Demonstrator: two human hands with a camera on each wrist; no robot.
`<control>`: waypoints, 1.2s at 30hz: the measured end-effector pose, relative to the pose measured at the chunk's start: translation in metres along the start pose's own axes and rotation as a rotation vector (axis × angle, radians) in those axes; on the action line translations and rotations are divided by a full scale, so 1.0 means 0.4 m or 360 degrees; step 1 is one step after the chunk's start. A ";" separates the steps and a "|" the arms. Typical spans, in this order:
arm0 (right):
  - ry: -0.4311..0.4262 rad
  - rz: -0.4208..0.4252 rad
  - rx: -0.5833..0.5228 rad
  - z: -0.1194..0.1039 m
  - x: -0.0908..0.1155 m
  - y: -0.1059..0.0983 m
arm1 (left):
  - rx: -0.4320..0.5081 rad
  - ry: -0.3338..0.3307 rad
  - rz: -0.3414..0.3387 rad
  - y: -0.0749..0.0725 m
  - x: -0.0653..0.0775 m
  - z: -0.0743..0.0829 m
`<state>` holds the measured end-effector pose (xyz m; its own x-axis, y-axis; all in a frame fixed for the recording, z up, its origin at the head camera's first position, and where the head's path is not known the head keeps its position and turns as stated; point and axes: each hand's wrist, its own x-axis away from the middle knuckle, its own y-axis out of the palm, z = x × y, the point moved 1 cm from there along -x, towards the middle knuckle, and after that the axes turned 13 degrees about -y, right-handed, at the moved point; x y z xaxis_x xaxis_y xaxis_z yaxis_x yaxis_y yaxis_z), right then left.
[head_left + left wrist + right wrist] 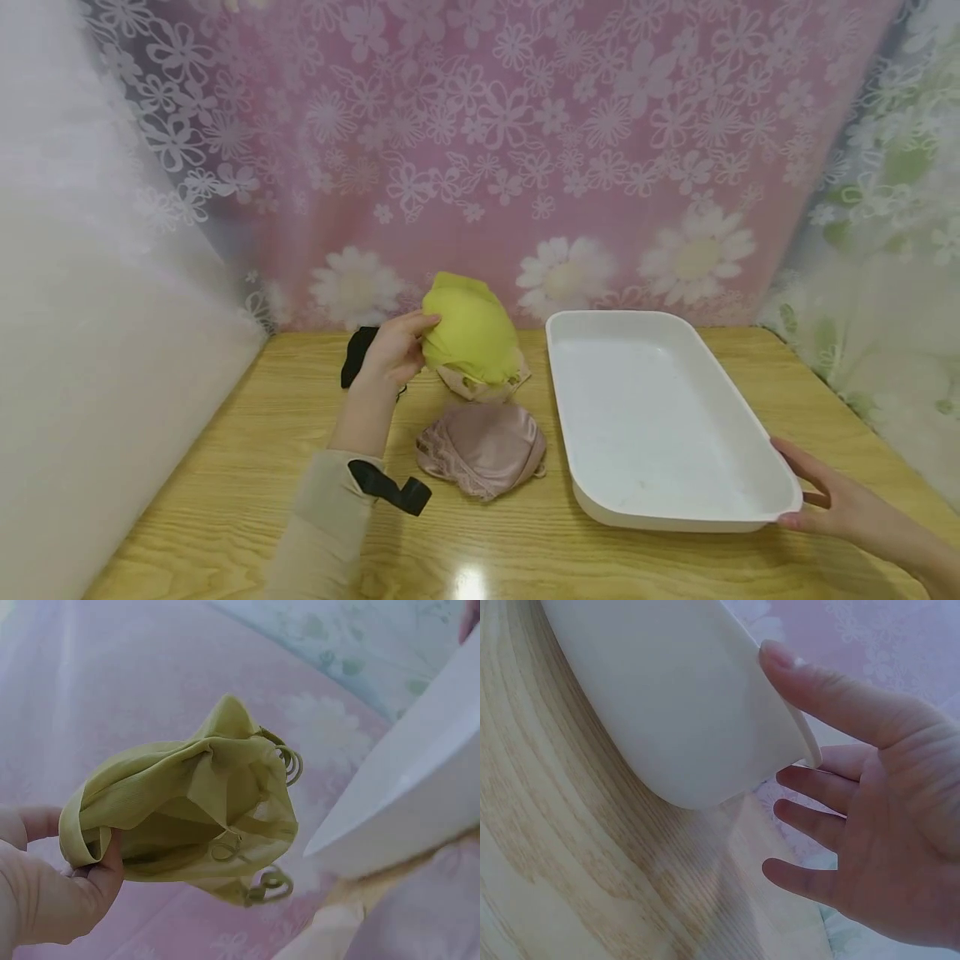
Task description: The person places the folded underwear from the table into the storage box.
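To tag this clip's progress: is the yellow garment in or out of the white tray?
Out. In the head view, the left hand holds the yellow garment left of the white tray, none of it inside.

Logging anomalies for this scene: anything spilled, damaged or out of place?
Nothing looks spilled or clearly damaged. The only small oddity is a faint mark on the floor of the white tray, toward its near end; it breaks an otherwise plain surface, but is too small to tell dirt from scuff.
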<state>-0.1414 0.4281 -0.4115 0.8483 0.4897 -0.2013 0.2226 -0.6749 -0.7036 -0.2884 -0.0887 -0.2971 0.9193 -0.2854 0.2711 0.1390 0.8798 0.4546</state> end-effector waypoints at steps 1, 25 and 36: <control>-0.0006 0.0001 0.0016 -0.003 0.000 -0.001 | 0.0029 -0.0006 -0.0015 0.017 -0.012 -0.001; -0.0032 0.0009 -0.0176 -0.019 0.002 -0.005 | 0.0281 -0.0200 -0.0241 0.328 -0.244 -0.202; 0.0021 0.0013 -0.0164 -0.037 0.001 -0.007 | 0.0451 -0.0203 -0.0100 0.402 -0.286 -0.272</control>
<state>-0.1347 0.4218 -0.3995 0.8565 0.4771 -0.1970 0.2635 -0.7323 -0.6279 -0.3312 0.1268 -0.3475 0.8560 -0.3972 0.3310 0.0695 0.7228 0.6876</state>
